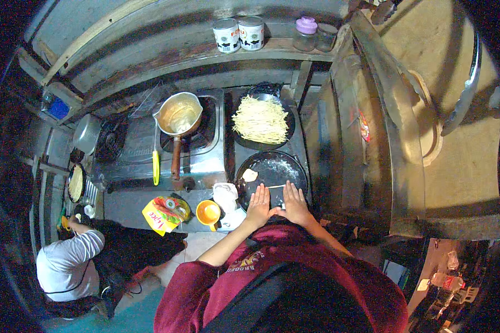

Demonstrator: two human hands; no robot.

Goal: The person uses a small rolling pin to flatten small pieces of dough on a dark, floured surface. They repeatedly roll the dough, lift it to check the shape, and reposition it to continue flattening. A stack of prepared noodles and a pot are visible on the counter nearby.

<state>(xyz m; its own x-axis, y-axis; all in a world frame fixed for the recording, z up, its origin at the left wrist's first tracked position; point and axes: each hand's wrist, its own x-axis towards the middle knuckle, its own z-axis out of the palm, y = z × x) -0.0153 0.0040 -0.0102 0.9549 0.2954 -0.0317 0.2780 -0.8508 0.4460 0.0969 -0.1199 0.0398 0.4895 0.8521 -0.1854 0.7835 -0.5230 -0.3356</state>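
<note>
My left hand and my right hand lie palms down on a round black tray, fingers stretched out, thumbs meeting. A thin pale dough strand runs between the two hands, its ends at the fingers. White flour is smeared across the tray. Left of the strand sits a small flat lump of dough. Just beyond, a second dark tray bears a heap of thin pale dough strands.
A saucepan stands on the stove, its handle toward me, beside a yellow-green-handled utensil. A yellow cup, white bag and yellow packet line the counter's near edge. Another person sits at lower left.
</note>
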